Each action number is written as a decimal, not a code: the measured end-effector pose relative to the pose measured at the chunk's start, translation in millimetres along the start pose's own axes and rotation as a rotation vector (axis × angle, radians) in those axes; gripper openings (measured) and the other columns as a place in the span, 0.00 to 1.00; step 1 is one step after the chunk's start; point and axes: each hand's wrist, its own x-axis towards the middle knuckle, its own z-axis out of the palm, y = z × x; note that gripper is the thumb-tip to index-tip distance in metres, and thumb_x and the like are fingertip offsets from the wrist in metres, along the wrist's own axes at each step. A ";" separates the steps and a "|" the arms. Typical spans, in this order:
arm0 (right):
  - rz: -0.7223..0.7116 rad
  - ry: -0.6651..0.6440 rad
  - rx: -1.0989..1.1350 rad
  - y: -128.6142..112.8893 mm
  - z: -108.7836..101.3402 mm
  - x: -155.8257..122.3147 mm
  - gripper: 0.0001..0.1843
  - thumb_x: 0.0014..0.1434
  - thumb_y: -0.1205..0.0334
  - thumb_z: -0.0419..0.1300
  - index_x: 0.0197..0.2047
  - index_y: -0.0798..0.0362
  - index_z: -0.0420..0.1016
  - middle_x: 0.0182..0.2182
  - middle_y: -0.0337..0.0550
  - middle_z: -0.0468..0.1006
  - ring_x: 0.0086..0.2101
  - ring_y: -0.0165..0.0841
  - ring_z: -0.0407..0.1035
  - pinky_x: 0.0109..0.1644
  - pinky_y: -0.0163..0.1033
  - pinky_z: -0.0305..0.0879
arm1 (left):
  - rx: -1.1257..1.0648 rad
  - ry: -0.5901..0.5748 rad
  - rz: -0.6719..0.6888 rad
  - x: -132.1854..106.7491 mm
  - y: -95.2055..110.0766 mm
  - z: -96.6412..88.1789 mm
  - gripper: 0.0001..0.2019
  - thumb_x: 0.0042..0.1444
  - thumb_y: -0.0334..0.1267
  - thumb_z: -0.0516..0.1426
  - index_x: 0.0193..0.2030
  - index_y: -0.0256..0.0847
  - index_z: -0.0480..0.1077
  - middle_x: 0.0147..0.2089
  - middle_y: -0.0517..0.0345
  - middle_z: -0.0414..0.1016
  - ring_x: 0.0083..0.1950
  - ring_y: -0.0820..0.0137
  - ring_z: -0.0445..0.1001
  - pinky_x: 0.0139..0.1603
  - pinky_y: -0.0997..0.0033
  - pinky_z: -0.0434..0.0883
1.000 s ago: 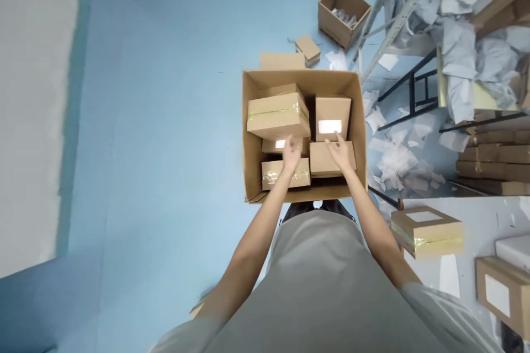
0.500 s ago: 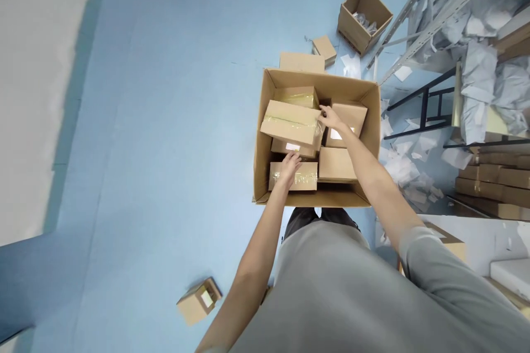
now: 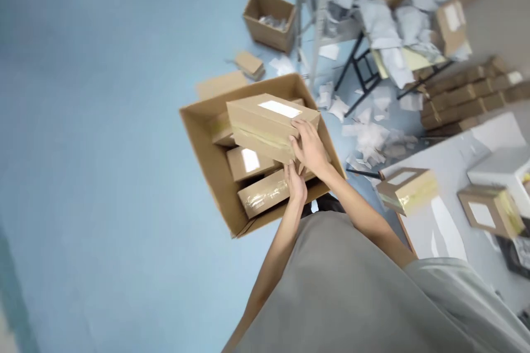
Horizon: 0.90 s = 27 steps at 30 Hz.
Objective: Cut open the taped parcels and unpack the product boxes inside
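Blue floor (image 3: 124, 176) under and left of the large open brown cardboard carton (image 3: 202, 157); using that carton as reference. Beyond it: smaller open brown cardboard carton (image 3: 265, 36) with crumpled grey plastic inside. Right of it: loose white paper scraps (image 3: 368, 138) on the floor, then a white tabletop (image 3: 451, 165) carrying a brown cardboard box with shiny tape (image 3: 414, 193). Held item: long brown cardboard box with a white label and yellowish tape (image 3: 259, 127), at the carton's mouth, overlapping the boxes inside. Right hand (image 3: 311, 146) grips its right end, fingers over the label face, thumb on the taped side. Left hand (image 3: 296, 183) has its fingertips up at the lower corner of that same end; looks like support, can't tell how firmly it's closed. Risk, as I read it: both hands are bunched at one end, so the far end could droop and knock the white-labelled brown box (image 3: 236, 162) or the tape-wrapped brown box (image 3: 263, 193) below, or catch the carton's far wall. Left fingers could also get pinched at that corner if the right slips. Orientation: label face up, taped side toward the wearer's left, long axis skewed across the carton, free end pointing at its far-left corner.
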 end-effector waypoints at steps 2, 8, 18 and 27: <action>0.047 0.194 -0.032 -1.6 -57.1 -26.9 0.27 0.84 0.48 0.50 0.78 0.44 0.68 0.76 0.52 0.73 0.80 0.46 0.58 0.89 0.59 0.50 | 0.091 -0.161 0.033 -15.0 2.7 38.9 0.28 0.85 0.52 0.43 0.85 0.54 0.59 0.83 0.47 0.70 0.82 0.57 0.72 0.75 0.52 0.79; 0.402 0.895 -0.120 10.5 -206.5 -156.8 0.35 0.82 0.40 0.52 0.84 0.44 0.60 0.77 0.55 0.70 0.79 0.51 0.62 0.82 0.64 0.65 | 0.289 -0.735 0.153 -83.1 -3.9 164.2 0.30 0.83 0.57 0.50 0.85 0.52 0.59 0.80 0.48 0.73 0.81 0.55 0.73 0.79 0.53 0.76; 0.883 1.826 -0.483 45.1 -258.0 -422.6 0.39 0.75 0.30 0.58 0.74 0.50 0.68 0.67 0.63 0.76 0.67 0.52 0.76 0.75 0.64 0.74 | 0.511 -1.703 0.120 -244.2 -133.0 279.9 0.30 0.79 0.44 0.54 0.84 0.45 0.64 0.85 0.45 0.67 0.85 0.51 0.67 0.83 0.49 0.71; 1.218 1.727 -0.051 133.5 -207.3 -474.6 0.41 0.70 0.25 0.47 0.65 0.51 0.74 0.53 0.56 0.84 0.53 0.48 0.83 0.56 0.59 0.85 | 1.021 -1.780 0.045 -242.3 -208.3 268.5 0.32 0.71 0.30 0.56 0.81 0.37 0.70 0.86 0.39 0.65 0.89 0.48 0.58 0.91 0.42 0.54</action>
